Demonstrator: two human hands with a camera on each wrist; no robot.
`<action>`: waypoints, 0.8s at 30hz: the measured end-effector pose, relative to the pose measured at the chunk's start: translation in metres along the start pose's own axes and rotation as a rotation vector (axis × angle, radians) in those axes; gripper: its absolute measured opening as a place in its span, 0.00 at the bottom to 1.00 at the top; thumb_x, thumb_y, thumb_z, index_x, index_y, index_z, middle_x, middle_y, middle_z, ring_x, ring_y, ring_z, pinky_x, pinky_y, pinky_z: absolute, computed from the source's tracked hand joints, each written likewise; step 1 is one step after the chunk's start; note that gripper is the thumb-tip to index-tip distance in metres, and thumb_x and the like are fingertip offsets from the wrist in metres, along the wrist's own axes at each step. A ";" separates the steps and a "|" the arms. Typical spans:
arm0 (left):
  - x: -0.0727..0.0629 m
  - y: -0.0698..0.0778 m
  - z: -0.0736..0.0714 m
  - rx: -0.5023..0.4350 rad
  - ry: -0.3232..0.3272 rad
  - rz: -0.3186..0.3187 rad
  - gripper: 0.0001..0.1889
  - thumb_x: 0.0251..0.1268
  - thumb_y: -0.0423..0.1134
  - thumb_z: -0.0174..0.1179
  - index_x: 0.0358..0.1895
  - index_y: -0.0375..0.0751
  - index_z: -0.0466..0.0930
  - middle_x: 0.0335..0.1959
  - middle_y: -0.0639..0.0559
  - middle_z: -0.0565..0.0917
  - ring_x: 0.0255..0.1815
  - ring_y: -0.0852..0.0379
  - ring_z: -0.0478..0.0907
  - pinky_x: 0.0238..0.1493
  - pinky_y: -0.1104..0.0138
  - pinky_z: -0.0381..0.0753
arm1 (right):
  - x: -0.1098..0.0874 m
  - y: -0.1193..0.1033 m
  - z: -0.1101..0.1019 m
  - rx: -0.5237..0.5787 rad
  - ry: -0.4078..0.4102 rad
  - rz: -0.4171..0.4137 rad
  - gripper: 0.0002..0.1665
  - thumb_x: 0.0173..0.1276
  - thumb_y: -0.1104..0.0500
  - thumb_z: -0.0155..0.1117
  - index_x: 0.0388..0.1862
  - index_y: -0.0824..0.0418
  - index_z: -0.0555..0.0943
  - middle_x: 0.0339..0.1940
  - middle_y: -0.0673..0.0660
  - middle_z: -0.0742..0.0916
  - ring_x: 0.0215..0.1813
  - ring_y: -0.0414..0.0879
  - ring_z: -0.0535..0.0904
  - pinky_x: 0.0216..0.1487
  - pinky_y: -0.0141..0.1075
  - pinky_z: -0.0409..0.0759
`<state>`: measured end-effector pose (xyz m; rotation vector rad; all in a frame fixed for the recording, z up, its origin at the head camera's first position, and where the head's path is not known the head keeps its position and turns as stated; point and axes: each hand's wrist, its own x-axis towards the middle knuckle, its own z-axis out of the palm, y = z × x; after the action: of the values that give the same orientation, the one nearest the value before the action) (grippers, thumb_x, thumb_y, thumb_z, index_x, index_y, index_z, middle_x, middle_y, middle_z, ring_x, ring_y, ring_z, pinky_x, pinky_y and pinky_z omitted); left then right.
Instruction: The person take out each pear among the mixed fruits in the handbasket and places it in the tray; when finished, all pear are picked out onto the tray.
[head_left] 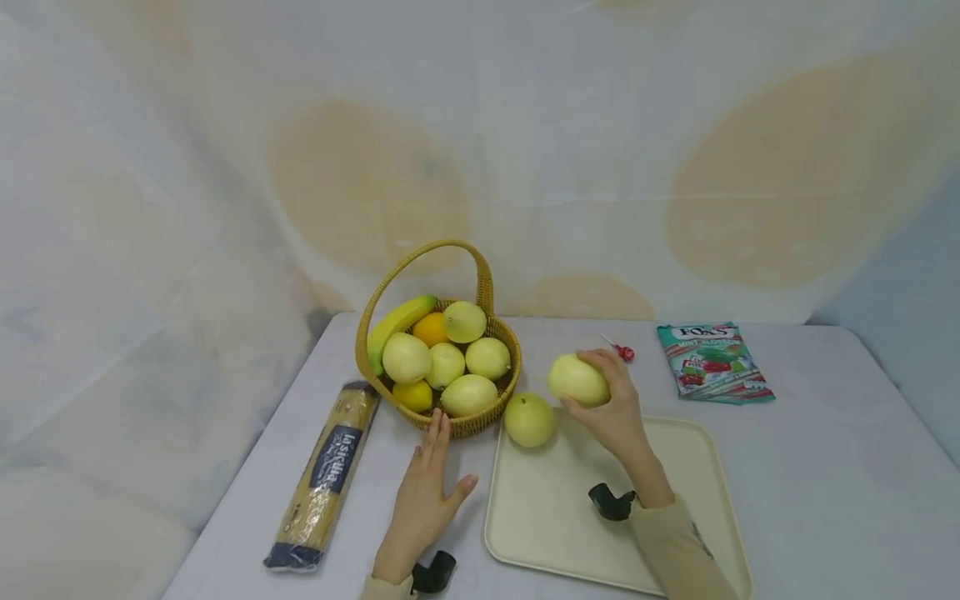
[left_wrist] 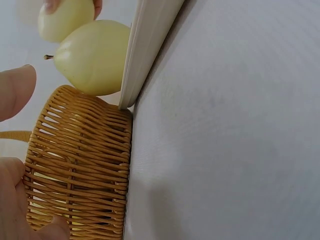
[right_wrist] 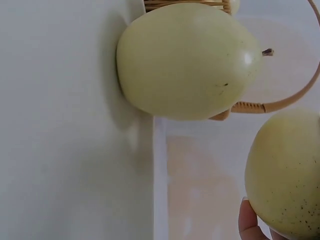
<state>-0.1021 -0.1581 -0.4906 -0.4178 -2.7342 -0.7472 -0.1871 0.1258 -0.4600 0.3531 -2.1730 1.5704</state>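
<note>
Mid-handling, by judgement: most fruit sits in the basket [head_left: 480, 426], two pears outside it.
Right hand [head_left: 617, 413] pinches the held pear [head_left: 573, 381] between thumb and fingers, near the tray's far edge and right of the basket; apparently raised, not yet placed. Second pear [head_left: 528, 422] unheld, at the far left corner of the tray [head_left: 551, 517], beside the basket. Left hand [head_left: 423, 498]: fingers extended, grasping nothing, tips at the near basket rim. Basket contents: banana [head_left: 397, 326], orange [head_left: 430, 330], several pale pears [head_left: 469, 396]. Spaghetti pack [head_left: 322, 483], lollipop [head_left: 626, 353] and Fox's candy bag [head_left: 712, 364] lie outside, no hand on them.
</note>
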 end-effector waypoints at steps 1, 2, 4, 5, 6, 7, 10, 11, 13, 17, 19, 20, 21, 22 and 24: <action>0.000 0.000 0.000 0.001 0.000 0.001 0.47 0.62 0.49 0.62 0.78 0.38 0.45 0.80 0.40 0.47 0.75 0.37 0.57 0.67 0.38 0.65 | -0.001 0.001 -0.001 -0.002 0.003 0.012 0.40 0.44 0.71 0.78 0.59 0.61 0.76 0.62 0.62 0.74 0.63 0.53 0.69 0.63 0.59 0.70; 0.000 0.000 0.000 0.002 0.001 0.002 0.47 0.62 0.49 0.62 0.78 0.38 0.45 0.80 0.40 0.47 0.75 0.37 0.57 0.67 0.38 0.65 | -0.002 0.002 -0.002 -0.004 0.006 0.023 0.40 0.45 0.70 0.78 0.60 0.61 0.76 0.62 0.62 0.75 0.63 0.52 0.69 0.64 0.59 0.69; 0.000 -0.001 0.001 0.001 -0.001 0.000 0.47 0.62 0.49 0.62 0.78 0.38 0.45 0.80 0.41 0.47 0.75 0.36 0.57 0.67 0.38 0.65 | -0.004 0.004 -0.005 -0.005 0.008 0.045 0.40 0.45 0.70 0.78 0.60 0.60 0.76 0.62 0.61 0.75 0.63 0.52 0.69 0.64 0.58 0.69; -0.001 -0.001 0.001 0.000 -0.003 -0.001 0.47 0.62 0.49 0.62 0.78 0.38 0.45 0.80 0.41 0.47 0.75 0.36 0.57 0.67 0.38 0.65 | -0.005 0.004 -0.006 -0.007 0.008 0.053 0.40 0.46 0.69 0.78 0.61 0.60 0.76 0.62 0.60 0.76 0.63 0.49 0.69 0.65 0.58 0.69; -0.001 -0.001 0.001 -0.002 -0.005 -0.003 0.47 0.62 0.50 0.62 0.78 0.38 0.44 0.80 0.41 0.47 0.74 0.35 0.57 0.67 0.38 0.64 | -0.005 0.005 -0.007 -0.007 0.008 0.059 0.40 0.46 0.69 0.78 0.61 0.60 0.75 0.61 0.60 0.76 0.63 0.45 0.68 0.64 0.57 0.69; -0.001 -0.001 0.001 -0.003 -0.004 -0.004 0.47 0.62 0.50 0.62 0.78 0.39 0.45 0.80 0.41 0.47 0.74 0.34 0.57 0.67 0.38 0.64 | -0.006 0.005 -0.008 -0.007 0.009 0.060 0.41 0.45 0.69 0.78 0.61 0.60 0.75 0.61 0.60 0.76 0.62 0.42 0.68 0.64 0.57 0.69; -0.001 -0.001 0.001 -0.007 0.007 -0.001 0.47 0.62 0.50 0.63 0.78 0.38 0.45 0.80 0.41 0.47 0.73 0.32 0.58 0.67 0.38 0.65 | -0.007 0.007 -0.010 -0.003 0.005 0.063 0.41 0.45 0.70 0.78 0.61 0.60 0.75 0.61 0.60 0.76 0.61 0.34 0.66 0.64 0.55 0.69; -0.002 0.000 0.001 -0.007 0.011 0.002 0.47 0.62 0.50 0.63 0.78 0.39 0.45 0.80 0.41 0.47 0.73 0.31 0.58 0.67 0.38 0.65 | -0.007 0.008 -0.011 -0.003 0.004 0.066 0.41 0.45 0.70 0.78 0.61 0.60 0.75 0.61 0.60 0.76 0.60 0.33 0.66 0.65 0.54 0.69; -0.002 0.000 0.002 -0.002 0.022 0.012 0.47 0.62 0.50 0.63 0.78 0.39 0.45 0.80 0.41 0.47 0.72 0.31 0.59 0.66 0.37 0.65 | -0.008 0.009 -0.012 -0.008 -0.001 0.078 0.41 0.45 0.70 0.78 0.62 0.61 0.75 0.61 0.61 0.76 0.61 0.37 0.66 0.65 0.53 0.68; -0.002 0.001 0.002 0.001 0.016 0.011 0.47 0.62 0.50 0.62 0.78 0.39 0.45 0.80 0.42 0.47 0.73 0.31 0.58 0.66 0.37 0.65 | -0.010 0.011 -0.015 -0.023 -0.008 0.104 0.42 0.45 0.70 0.77 0.62 0.62 0.74 0.61 0.61 0.75 0.62 0.47 0.67 0.65 0.53 0.68; -0.002 0.000 0.002 -0.001 0.011 0.005 0.47 0.62 0.50 0.62 0.78 0.39 0.45 0.80 0.41 0.47 0.73 0.31 0.58 0.67 0.38 0.65 | -0.010 0.012 -0.015 -0.025 -0.004 0.103 0.42 0.45 0.70 0.77 0.62 0.62 0.74 0.61 0.61 0.75 0.62 0.46 0.67 0.65 0.52 0.68; -0.002 0.000 0.002 0.002 0.009 0.004 0.47 0.62 0.50 0.62 0.78 0.38 0.45 0.80 0.41 0.47 0.73 0.31 0.58 0.67 0.38 0.65 | -0.011 0.012 -0.015 -0.024 0.000 0.102 0.42 0.45 0.70 0.77 0.62 0.61 0.74 0.61 0.61 0.75 0.62 0.44 0.67 0.64 0.52 0.68; -0.002 0.000 0.002 0.002 0.008 0.004 0.47 0.62 0.51 0.62 0.78 0.38 0.45 0.80 0.41 0.47 0.73 0.31 0.58 0.67 0.38 0.65 | -0.010 0.013 -0.016 -0.020 0.005 0.100 0.41 0.45 0.70 0.77 0.62 0.61 0.74 0.60 0.61 0.75 0.61 0.42 0.67 0.64 0.51 0.68; -0.002 0.000 0.001 0.001 0.008 0.003 0.47 0.62 0.51 0.62 0.78 0.38 0.45 0.80 0.41 0.47 0.73 0.31 0.58 0.67 0.38 0.64 | -0.010 0.013 -0.016 -0.021 0.009 0.097 0.41 0.45 0.70 0.77 0.62 0.61 0.74 0.60 0.60 0.75 0.61 0.39 0.67 0.64 0.51 0.69; -0.002 -0.001 0.001 0.005 0.009 0.005 0.47 0.63 0.52 0.61 0.78 0.38 0.45 0.80 0.40 0.48 0.73 0.32 0.59 0.67 0.38 0.65 | -0.010 0.013 -0.016 -0.019 0.013 0.094 0.41 0.45 0.70 0.77 0.62 0.61 0.74 0.60 0.60 0.75 0.60 0.36 0.66 0.63 0.51 0.69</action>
<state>-0.1010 -0.1586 -0.4926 -0.4195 -2.7253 -0.7389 -0.1805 0.1449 -0.4715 0.2372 -2.2221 1.5956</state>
